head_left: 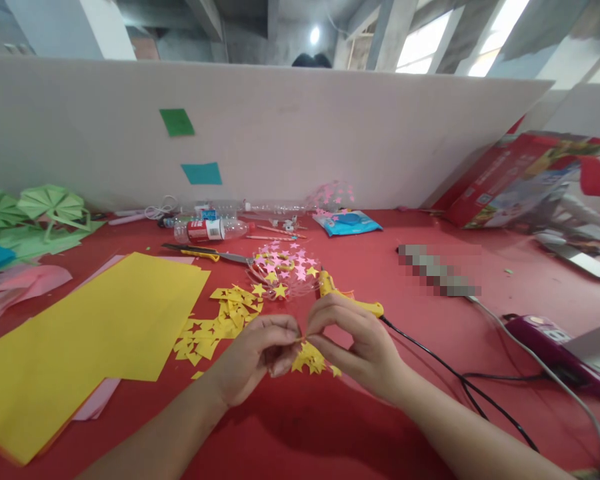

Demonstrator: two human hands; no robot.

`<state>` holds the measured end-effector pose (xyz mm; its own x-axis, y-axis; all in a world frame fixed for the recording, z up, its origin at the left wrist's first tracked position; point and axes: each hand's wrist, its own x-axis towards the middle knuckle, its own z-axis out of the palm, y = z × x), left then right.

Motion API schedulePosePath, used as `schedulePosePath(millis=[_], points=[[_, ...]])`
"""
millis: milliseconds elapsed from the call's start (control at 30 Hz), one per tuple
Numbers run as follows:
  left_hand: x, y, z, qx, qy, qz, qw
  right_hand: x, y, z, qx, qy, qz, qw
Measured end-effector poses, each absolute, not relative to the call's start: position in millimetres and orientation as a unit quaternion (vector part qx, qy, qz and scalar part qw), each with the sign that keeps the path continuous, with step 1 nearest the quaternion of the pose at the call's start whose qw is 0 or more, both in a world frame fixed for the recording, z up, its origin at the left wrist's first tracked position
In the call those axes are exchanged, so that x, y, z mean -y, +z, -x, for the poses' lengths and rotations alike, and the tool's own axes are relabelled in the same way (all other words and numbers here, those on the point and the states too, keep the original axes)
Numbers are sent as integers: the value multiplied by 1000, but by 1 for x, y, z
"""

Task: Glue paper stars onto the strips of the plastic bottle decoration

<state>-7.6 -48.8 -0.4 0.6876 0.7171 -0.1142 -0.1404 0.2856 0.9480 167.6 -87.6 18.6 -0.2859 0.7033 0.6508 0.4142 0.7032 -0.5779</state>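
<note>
My left hand (pixel 263 350) and my right hand (pixel 357 340) meet fingertip to fingertip above the red table. Both are closed in a pinch on a small yellow paper piece (pixel 301 340), seen nearly edge-on, its shape hard to make out. Below and behind the fingers lies a heap of yellow paper stars (pixel 310 361). Left of them are yellow paper scraps (pixel 230 310) with star-shaped holes. Just beyond my hands sits a clear plastic piece (pixel 300 287) dotted with pink and yellow stars. A yellow glue gun (pixel 365 307) rests behind my right hand, which partly covers it.
Yellow paper sheets (pixel 105 320) cover the left. Farther back are a utility knife (pixel 200 253), a plastic bottle (pixel 230 230) and a blue wipes packet (pixel 350 223). Black cable (pixel 430 360) and a purple device (pixel 555 343) lie right. A white partition (pixel 280 133) stands behind.
</note>
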Motion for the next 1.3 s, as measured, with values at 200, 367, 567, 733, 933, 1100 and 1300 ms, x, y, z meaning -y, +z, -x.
schedulePosePath(millis=[200,367,567,733,933,1100,1300], points=[[29,15,34,-357,476,-790,150,82,35,-173,754,98,413,501],[14,9,38,-351,426,-834,14,76,48,-161,794,87,437,414],[11,-6,32,-341,431,-835,-15,70,23,-142,785,66,439,432],[11,-7,30,-340,444,-829,-18,70,10,-142,796,39,422,432],[14,-7,25,-339,444,-830,-1,68,8,-144,787,33,427,445],[20,-9,22,-341,446,-826,51,69,4,-143,785,42,427,446],[28,-12,20,-351,436,-822,103,70,4,-141,781,51,426,453]])
